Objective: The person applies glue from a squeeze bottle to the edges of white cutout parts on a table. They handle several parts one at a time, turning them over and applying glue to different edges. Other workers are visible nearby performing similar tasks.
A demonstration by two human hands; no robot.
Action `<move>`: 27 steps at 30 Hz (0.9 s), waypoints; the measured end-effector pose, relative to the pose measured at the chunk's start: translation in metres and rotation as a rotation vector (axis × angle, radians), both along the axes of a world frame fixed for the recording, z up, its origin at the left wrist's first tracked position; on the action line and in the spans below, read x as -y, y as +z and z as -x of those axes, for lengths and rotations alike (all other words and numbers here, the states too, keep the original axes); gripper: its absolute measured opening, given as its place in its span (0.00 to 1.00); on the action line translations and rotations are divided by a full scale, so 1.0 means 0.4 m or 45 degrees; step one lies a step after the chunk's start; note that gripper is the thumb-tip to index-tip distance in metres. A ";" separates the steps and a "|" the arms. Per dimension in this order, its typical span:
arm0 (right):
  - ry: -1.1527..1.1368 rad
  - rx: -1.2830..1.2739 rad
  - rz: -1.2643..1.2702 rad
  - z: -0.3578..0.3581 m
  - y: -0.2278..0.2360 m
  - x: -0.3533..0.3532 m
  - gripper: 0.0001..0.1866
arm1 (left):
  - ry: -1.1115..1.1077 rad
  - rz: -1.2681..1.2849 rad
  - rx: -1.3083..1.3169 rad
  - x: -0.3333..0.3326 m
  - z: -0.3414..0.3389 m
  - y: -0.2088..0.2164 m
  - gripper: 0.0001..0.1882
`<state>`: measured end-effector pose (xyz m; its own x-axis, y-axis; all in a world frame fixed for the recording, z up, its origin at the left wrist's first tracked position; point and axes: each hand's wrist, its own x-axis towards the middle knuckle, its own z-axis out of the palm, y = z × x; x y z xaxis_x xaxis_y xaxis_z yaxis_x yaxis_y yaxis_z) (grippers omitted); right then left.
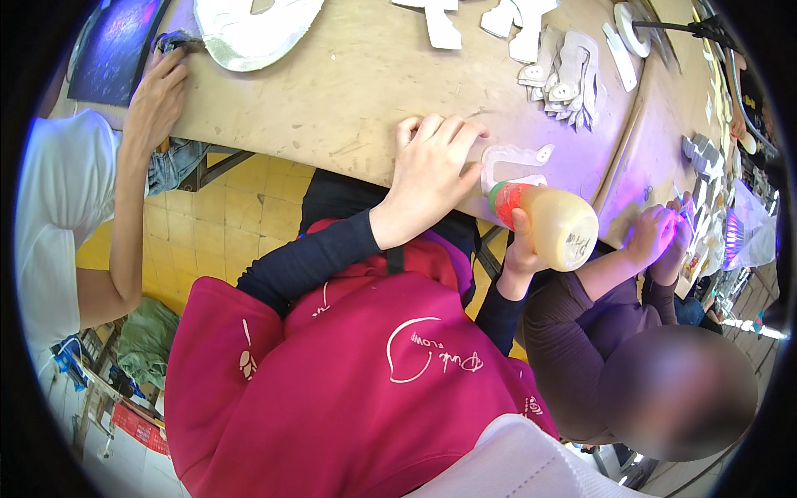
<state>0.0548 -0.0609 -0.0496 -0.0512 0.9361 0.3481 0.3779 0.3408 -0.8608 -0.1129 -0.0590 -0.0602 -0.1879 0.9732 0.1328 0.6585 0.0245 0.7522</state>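
My left hand (436,170) rests palm down at the near edge of the table (332,108), fingers slightly bent and apart, with nothing visible in it. In my right hand (521,249) is a squeeze bottle (566,228) of pale yellow liquid, its base toward me. The bottle is tilted, with its red and green top end over the table edge; its tip is hidden. Just beyond that top lies a thin, pale, curved cut-out piece (498,158), flat on the table to the right of my left hand.
Stacked grey-white cut pieces (573,75) lie farther right; more white pieces (444,25) are at the back. A large white panel (257,33) is at far left. One person's hand (158,95) works at left; another's hands (656,236) are close on my right.
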 end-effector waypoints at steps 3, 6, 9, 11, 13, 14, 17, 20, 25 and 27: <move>-0.057 -0.032 0.025 -0.020 -0.015 0.008 0.30 | 0.000 -0.022 -0.014 0.002 -0.003 -0.003 0.16; -0.152 -0.092 -0.030 -0.033 -0.031 0.005 0.33 | -0.018 -0.045 -0.027 0.003 -0.002 -0.003 0.15; -0.236 -0.197 -0.090 -0.045 -0.033 -0.002 0.35 | -0.015 -0.072 -0.050 0.004 -0.002 -0.001 0.14; -0.293 -0.283 -0.127 -0.047 -0.033 -0.004 0.36 | -0.045 -0.017 -0.062 0.008 -0.004 0.001 0.13; -0.237 -0.227 -0.093 -0.044 -0.034 -0.001 0.36 | -0.069 -0.020 -0.077 0.011 -0.010 0.001 0.11; -0.214 -0.203 -0.076 -0.042 -0.035 0.002 0.36 | -0.077 -0.050 -0.087 0.013 -0.013 0.000 0.09; -0.099 0.279 -0.044 -0.044 -0.039 0.011 0.36 | -0.142 -0.120 -0.112 0.019 -0.022 -0.005 0.06; -0.067 0.447 -0.064 -0.057 -0.044 0.013 0.37 | -0.173 -0.161 -0.133 0.024 -0.034 -0.012 0.04; -0.267 0.231 -0.179 -0.063 -0.071 -0.007 0.38 | -0.164 -0.208 -0.185 0.022 -0.043 -0.020 0.09; -0.303 0.033 -0.095 -0.070 -0.072 -0.012 0.38 | -0.168 -0.197 -0.179 0.022 -0.044 -0.021 0.09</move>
<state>0.0827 -0.0563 -0.0782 0.1578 0.8946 0.4180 0.4770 0.3016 -0.8255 -0.0955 -0.0676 -0.0684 -0.0293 0.9541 0.2979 0.7470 -0.1771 0.6408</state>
